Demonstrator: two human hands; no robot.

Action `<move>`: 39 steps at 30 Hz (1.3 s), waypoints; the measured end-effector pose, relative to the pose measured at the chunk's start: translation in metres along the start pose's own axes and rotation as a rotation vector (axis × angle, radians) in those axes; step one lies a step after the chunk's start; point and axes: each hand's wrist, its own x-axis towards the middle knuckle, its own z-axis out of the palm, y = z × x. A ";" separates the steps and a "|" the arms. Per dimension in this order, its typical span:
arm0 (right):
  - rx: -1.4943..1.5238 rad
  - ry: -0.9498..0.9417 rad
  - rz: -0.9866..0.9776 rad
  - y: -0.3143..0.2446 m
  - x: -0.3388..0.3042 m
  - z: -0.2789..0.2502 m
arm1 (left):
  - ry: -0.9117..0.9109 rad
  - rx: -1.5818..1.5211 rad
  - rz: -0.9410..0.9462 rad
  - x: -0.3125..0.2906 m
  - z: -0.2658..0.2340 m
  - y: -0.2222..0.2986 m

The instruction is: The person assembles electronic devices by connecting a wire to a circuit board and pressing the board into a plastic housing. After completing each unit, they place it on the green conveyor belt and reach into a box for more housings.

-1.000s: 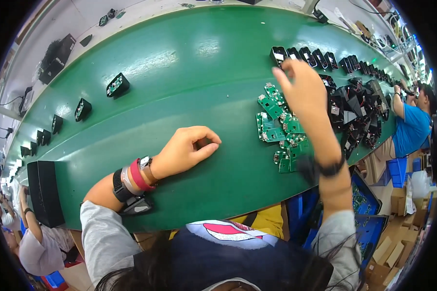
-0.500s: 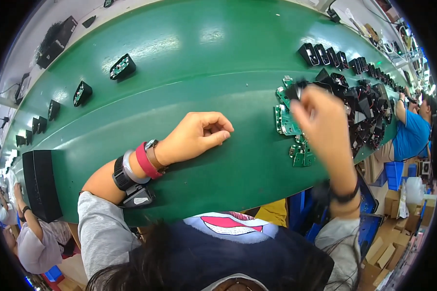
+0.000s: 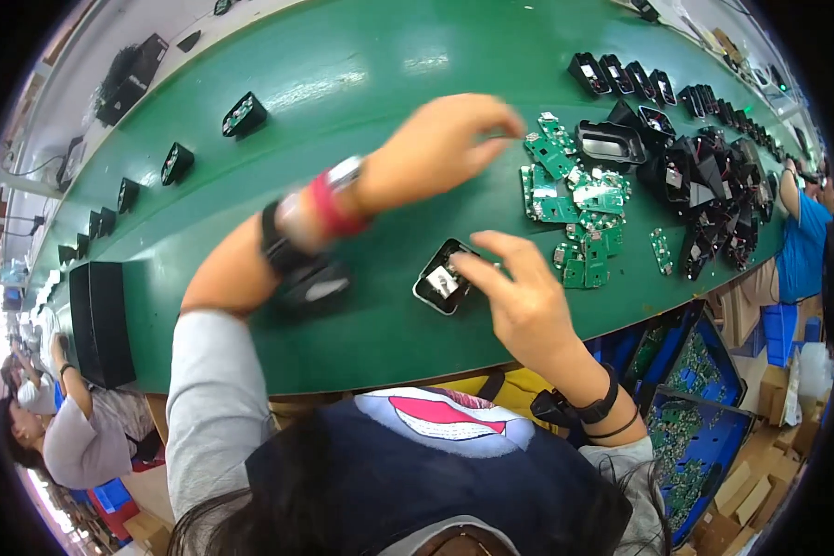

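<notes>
In front of me a black plastic housing (image 3: 442, 288) with a pale rim lies tilted on the green bench, open side up, a white part inside. My right hand (image 3: 526, 301) has thumb and fingertips on its right end, gripping it. My left hand (image 3: 445, 144) is stretched over the bench toward the circuit boards, slightly blurred; its thumb and fingers are apart and nothing shows between them. Nearest to it are green circuit boards (image 3: 552, 156) in a loose pile. Beside them lies another open black housing (image 3: 612, 142).
A heap of black housings with wires (image 3: 713, 190) is at the right, rows of housings (image 3: 588, 74) behind it. Single housings (image 3: 244, 115) stand at the far left, near a black box (image 3: 102, 320). Blue trays of boards (image 3: 690, 445) sit below the right edge. Co-workers sit both sides.
My right hand has come from the heap to the middle, where a housing now lies under its fingers. My left hand has moved up and right toward the boards.
</notes>
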 end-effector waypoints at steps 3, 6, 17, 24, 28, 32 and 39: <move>-0.057 0.128 0.153 -0.002 -0.011 -0.017 | -0.192 0.114 0.188 0.038 0.039 -0.028; 0.467 0.150 0.695 -0.012 -0.033 -0.024 | -0.417 0.231 0.062 0.055 0.046 -0.029; 0.767 -0.046 0.759 0.008 0.007 0.010 | -0.204 -0.326 -0.438 -0.021 -0.019 -0.001; 0.917 -0.161 0.733 0.002 0.056 0.012 | 0.047 -1.023 -0.890 -0.104 -0.031 0.025; 0.821 -0.158 0.727 0.004 0.068 0.032 | 0.233 -0.949 -0.816 -0.110 -0.033 0.024; 0.828 -0.126 0.707 0.003 0.073 0.039 | 0.227 -0.989 -0.848 -0.112 -0.030 0.019; 0.976 -0.044 0.723 0.006 0.073 0.046 | 0.204 -0.986 -0.682 -0.114 -0.027 0.022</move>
